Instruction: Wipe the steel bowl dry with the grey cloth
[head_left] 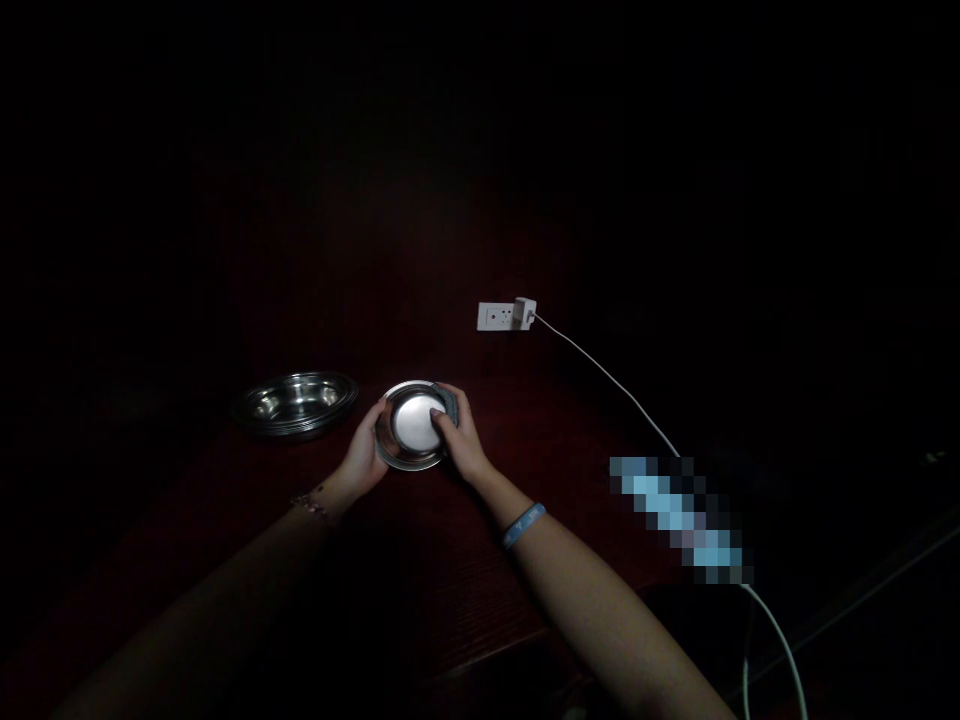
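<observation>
The left hand [363, 447] curls around the rim of a steel plate [410, 423], steadying it, while the right hand [460, 435] closes on a grey cloth [445, 402] pressed against the plate; a steel bowl [295, 404] sits left of the left hand

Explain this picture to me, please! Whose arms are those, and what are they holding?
This picture comes from a small camera worn on a person's head, so you see what that person sees, looking down. No machine is here, just two bare arms belonging to the person. The left hand grips the edge of a round steel plate. The right hand presses a dark grey pad, perhaps a cloth or sponge, against the plate. On the dark red table, a steel dish sits to the left. Farther off is a white socket, with a white cable running from it.
</observation>
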